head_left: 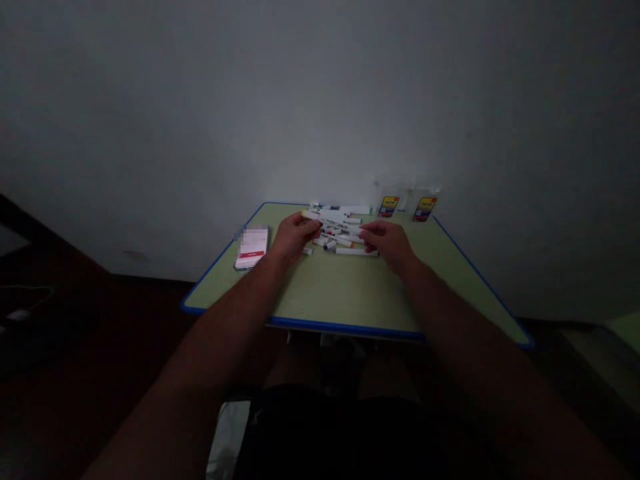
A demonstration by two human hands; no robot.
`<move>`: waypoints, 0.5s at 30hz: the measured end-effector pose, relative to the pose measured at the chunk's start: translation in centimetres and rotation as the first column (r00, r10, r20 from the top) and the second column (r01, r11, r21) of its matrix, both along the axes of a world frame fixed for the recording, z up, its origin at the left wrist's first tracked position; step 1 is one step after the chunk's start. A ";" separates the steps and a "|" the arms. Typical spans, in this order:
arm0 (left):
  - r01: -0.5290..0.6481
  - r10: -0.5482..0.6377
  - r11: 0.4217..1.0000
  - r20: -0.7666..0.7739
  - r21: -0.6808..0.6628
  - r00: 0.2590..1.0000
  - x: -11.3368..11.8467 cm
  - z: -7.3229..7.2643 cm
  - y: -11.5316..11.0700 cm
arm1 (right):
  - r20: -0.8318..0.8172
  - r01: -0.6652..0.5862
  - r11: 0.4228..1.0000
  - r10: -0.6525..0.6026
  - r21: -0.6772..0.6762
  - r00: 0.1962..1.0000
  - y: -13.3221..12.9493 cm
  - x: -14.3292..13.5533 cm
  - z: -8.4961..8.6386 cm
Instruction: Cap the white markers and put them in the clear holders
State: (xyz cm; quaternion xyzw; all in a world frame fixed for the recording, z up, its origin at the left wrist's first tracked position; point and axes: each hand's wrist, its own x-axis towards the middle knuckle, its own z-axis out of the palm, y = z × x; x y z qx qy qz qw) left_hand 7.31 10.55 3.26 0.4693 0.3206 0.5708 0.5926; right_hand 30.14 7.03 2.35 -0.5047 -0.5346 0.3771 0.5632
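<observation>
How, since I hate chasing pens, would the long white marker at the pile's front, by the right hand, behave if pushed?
The long white marker looks straight and stiff, so probably won't bend. Its slim barrel may roll forward over bare green tabletop, unless its sides are flat; I can't tell. Pushed back, it would likely bump the pile.

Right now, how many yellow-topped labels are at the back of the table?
2. Both are beyond the right hand: the left label is nearer the pile of markers, the right label nearer the right edge of the table. Neither looks covered.
</observation>
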 end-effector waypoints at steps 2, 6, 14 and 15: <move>0.000 0.000 1.000 0.002 -0.012 1.000 0.1 0.1 -0.2 | 0.024 -0.022 1.000 0.022 0.002 0.999 -0.1 -0.1 -0.1; 0.006 -0.006 1.000 -0.019 -0.021 1.000 0.2 0.0 -0.3 | 0.053 -0.051 0.999 0.051 -0.008 0.997 -0.2 -0.1 -0.3; 0.033 -0.032 0.999 -0.051 0.008 0.998 0.3 -0.3 -0.5 | 0.134 -0.113 0.993 0.114 -0.015 0.984 -0.6 -0.5 -0.4; 0.034 -0.034 0.999 -0.058 0.007 0.998 0.3 -0.2 -0.5 | 0.142 -0.113 0.993 0.115 -0.019 0.983 -0.6 -0.6 -0.4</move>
